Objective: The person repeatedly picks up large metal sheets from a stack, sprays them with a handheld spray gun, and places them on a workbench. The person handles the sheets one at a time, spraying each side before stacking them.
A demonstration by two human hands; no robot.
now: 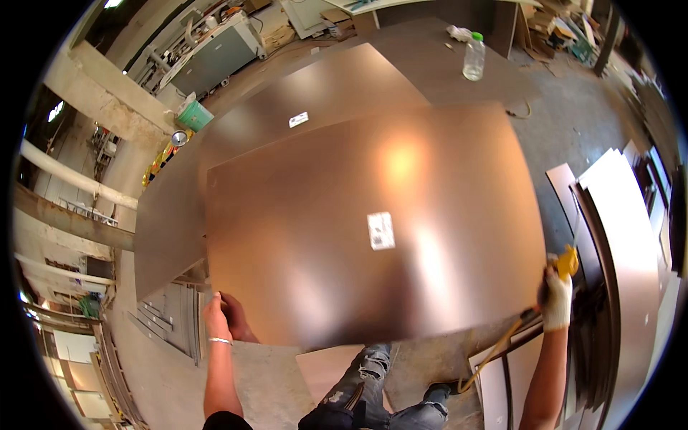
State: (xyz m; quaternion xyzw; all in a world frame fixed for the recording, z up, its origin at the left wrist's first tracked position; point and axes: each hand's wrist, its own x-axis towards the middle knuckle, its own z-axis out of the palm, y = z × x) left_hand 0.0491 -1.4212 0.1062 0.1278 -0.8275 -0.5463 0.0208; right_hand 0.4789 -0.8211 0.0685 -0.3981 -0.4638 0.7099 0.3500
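Note:
A large glossy copper-brown panel [301,236] with a white label [381,231] near its middle is held up in front of me, tilted. My left hand [218,317], bare with a bracelet at the wrist, grips the panel's lower left edge. At the lower right edge, my right hand [556,301] in a white glove closes around a yellow air blow gun [567,262] with a thin nozzle. That hand is also against the panel's edge; its fingers are partly hidden. A yellow hose [494,352] trails below it.
Another brown labelled panel [344,79] lies on the dark table [165,244] beyond. A clear bottle with a green cap [474,57] stands at the far right of the table. Stacked panels [627,236] lean at right. A green bucket [193,115] is at far left.

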